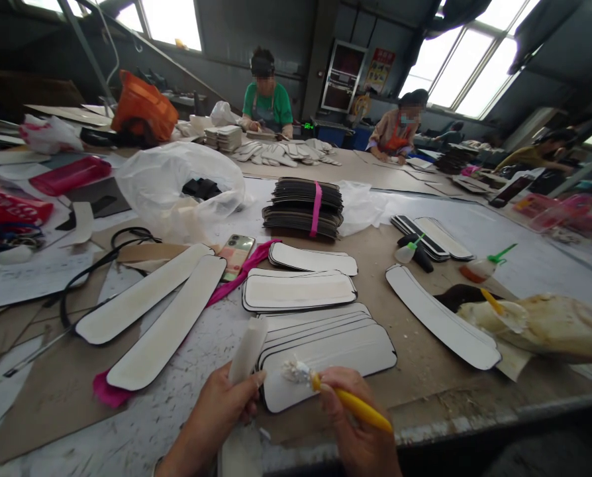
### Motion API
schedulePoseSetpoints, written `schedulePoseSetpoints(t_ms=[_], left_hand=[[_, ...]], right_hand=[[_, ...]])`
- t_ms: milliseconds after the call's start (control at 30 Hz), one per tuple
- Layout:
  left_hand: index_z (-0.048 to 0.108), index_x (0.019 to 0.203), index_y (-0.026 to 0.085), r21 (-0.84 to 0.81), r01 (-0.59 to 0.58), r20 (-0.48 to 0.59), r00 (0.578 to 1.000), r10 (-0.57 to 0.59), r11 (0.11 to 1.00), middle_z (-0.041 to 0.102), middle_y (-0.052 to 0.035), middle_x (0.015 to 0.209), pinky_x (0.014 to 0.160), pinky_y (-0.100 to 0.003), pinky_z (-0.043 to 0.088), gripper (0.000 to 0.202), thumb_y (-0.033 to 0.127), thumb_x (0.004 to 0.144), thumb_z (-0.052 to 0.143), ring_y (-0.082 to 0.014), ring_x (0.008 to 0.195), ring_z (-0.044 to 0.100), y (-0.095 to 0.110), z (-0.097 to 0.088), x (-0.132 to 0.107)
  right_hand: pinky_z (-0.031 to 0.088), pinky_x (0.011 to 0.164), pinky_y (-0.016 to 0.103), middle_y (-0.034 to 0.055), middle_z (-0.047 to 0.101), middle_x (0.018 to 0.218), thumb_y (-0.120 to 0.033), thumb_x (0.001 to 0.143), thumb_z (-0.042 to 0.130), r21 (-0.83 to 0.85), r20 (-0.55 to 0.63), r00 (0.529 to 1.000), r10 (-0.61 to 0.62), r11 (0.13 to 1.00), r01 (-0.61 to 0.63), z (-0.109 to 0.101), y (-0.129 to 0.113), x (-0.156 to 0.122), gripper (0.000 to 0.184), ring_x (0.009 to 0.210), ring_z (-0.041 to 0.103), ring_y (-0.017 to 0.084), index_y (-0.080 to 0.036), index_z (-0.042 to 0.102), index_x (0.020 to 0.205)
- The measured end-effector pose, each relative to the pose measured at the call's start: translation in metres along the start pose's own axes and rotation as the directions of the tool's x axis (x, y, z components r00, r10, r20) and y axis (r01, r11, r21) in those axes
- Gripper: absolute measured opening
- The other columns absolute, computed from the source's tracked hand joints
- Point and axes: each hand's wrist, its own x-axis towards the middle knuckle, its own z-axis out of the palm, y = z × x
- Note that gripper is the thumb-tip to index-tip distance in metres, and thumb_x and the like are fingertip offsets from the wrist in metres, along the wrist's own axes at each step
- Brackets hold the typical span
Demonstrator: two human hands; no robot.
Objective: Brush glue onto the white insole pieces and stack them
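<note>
While the right hand [363, 438] grips a yellow-handled brush [361, 408], its bristles [297, 372] rest on the front white panel [345, 352] just beyond, long axis running crosswise. The left hand [228, 399] pinches a pale strip [249, 346] by the panel's left end, perhaps touching it; brown board [418, 364] opens rightward, the bench [449, 426] edge near.
</note>
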Motion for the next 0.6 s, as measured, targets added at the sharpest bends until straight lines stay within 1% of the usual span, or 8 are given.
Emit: schedulePoseSetpoints(t_ms=[100,200,300,367,433,600], left_hand=[[0.049,0.057,0.018,-0.017,-0.003,-0.043,0.999,0.002,1.0,0.052,0.0044,0.038,0.041,-0.023,0.034,0.027,0.043,0.06,0.061,-0.011,0.038,0.045,-0.002,0.002,-0.002],[0.048,0.056,0.018,-0.018,-0.02,-0.097,0.995,0.018,1.0,0.05,0.005,0.037,0.039,-0.023,0.033,0.027,0.042,0.059,0.061,-0.0108,0.036,0.044,-0.002,0.004,-0.003],[0.049,0.054,0.018,-0.02,-0.02,-0.111,0.994,0.017,1.0,0.051,0.0047,0.038,0.039,-0.022,0.032,0.028,0.043,0.058,0.062,-0.0108,0.036,0.045,-0.001,0.005,-0.004],[0.049,0.052,0.018,-0.023,-0.026,-0.109,0.994,0.023,0.999,0.051,0.0042,0.038,0.04,-0.022,0.032,0.03,0.044,0.058,0.063,-0.0106,0.036,0.044,0.0,0.006,-0.005],[0.049,0.051,0.018,-0.027,-0.028,-0.109,0.994,0.025,0.999,0.05,0.004,0.037,0.04,-0.022,0.032,0.031,0.045,0.057,0.063,-0.0102,0.036,0.043,0.001,0.006,-0.005],[0.048,0.054,0.018,-0.062,-0.014,-0.122,0.993,0.006,0.998,0.05,0.0049,0.037,0.039,-0.021,0.032,0.031,0.045,0.055,0.065,-0.0095,0.036,0.042,0.001,0.007,-0.005]], right_hand=[[0.052,0.074,0.027,0.0047,0.064,0.087,-0.009,0.081,0.052,-0.241,-0.022,0.999,-0.041,0.97,0.035,-0.034,0.015,0.003,0.02,0.082,0.062,0.016,-0.02,0.059,0.096],[0.05,0.077,0.026,0.0047,0.063,0.087,-0.014,0.083,0.052,-0.459,-0.069,0.993,-0.092,0.887,0.05,-0.071,0.029,0.004,0.014,0.082,0.062,0.016,-0.019,0.059,0.095],[0.049,0.078,0.028,0.0054,0.063,0.087,-0.018,0.084,0.052,-0.591,-0.085,0.984,-0.156,0.803,0.076,-0.095,0.036,0.007,0.012,0.081,0.061,0.017,-0.017,0.059,0.095],[0.048,0.079,0.029,0.0058,0.063,0.087,-0.018,0.085,0.052,-0.631,-0.079,0.98,-0.184,0.77,0.094,-0.102,0.038,0.009,0.012,0.081,0.061,0.017,-0.017,0.058,0.096],[0.048,0.079,0.029,0.0059,0.063,0.088,-0.017,0.084,0.053,-0.642,-0.054,0.976,-0.212,0.756,0.128,-0.106,0.038,0.01,0.013,0.08,0.061,0.017,-0.017,0.057,0.096],[0.048,0.08,0.029,0.0075,0.063,0.091,-0.012,0.083,0.053,-0.636,0.072,0.963,-0.26,0.732,0.246,-0.107,0.038,0.003,0.018,0.085,0.061,0.017,-0.016,0.057,0.101]])
